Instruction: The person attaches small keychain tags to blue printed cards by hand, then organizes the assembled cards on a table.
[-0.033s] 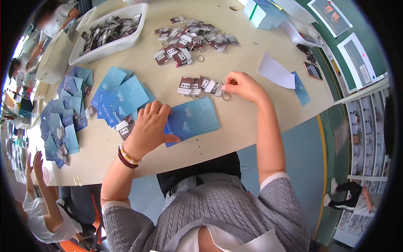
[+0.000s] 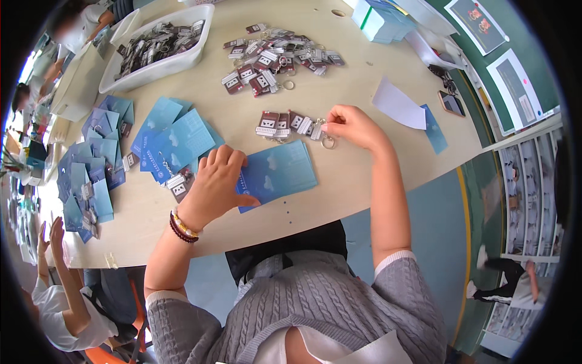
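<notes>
You've got a pale surface (image 2: 351, 73) underneath; white bin (image 2: 160, 73) far left; keychain pile (image 2: 267, 59) beyond your hands. Your left hand (image 2: 217, 177) covers the left end of the blue card stack (image 2: 280, 168), fingers bent, thumb apart. Your right hand (image 2: 353, 126), fingers narrow, pinches the end keychain (image 2: 316, 131) just past the stack.

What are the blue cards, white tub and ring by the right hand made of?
Blue cards: probably smooth paper or card, thin and straight-edged. White tub: likely plastic, slightly glossy, with rounded corners. Ring: looks like metal, silvery and shiny.
</notes>
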### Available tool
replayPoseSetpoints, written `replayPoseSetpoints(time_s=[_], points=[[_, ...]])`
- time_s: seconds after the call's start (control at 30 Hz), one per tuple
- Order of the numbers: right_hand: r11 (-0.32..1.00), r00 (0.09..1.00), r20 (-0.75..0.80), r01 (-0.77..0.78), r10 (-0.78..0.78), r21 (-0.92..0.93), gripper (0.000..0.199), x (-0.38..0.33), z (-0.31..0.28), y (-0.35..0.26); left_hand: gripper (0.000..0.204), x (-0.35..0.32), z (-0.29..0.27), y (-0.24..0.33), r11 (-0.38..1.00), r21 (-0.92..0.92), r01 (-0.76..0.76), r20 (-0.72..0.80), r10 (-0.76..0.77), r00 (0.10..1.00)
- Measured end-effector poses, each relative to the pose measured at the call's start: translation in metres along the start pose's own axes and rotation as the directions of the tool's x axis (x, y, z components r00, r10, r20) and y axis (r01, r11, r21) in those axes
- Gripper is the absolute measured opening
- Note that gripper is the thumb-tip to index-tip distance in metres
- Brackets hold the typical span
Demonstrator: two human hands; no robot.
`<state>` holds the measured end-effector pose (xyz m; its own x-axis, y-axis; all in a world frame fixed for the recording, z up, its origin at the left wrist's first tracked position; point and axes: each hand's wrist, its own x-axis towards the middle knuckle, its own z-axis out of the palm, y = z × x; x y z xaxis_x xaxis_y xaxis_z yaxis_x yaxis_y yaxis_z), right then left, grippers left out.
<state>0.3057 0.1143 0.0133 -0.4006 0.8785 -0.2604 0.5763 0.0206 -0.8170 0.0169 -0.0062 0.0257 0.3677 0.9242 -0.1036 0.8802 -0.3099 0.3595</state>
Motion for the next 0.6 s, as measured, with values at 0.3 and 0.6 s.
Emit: replayPoseSetpoints(time_s=[0.3, 0.6], points=[[0.834, 0.892, -0.335, 0.419, -0.304, 0.359, 0.01, -0.03, -0.001, -0.026, 0.082, 0.001, 0.007, -0.012, 0.996, -0.047, -0.071, -0.196, 0.061, 0.979], [0.638, 0.929, -0.079, 0.308, -0.362, 0.706, 0.011, -0.05, 0.03, -0.05, 0.048, 0.002, -0.005, -0.013, 0.851, -0.524, -0.042, -0.105, -0.016, 0.994]])
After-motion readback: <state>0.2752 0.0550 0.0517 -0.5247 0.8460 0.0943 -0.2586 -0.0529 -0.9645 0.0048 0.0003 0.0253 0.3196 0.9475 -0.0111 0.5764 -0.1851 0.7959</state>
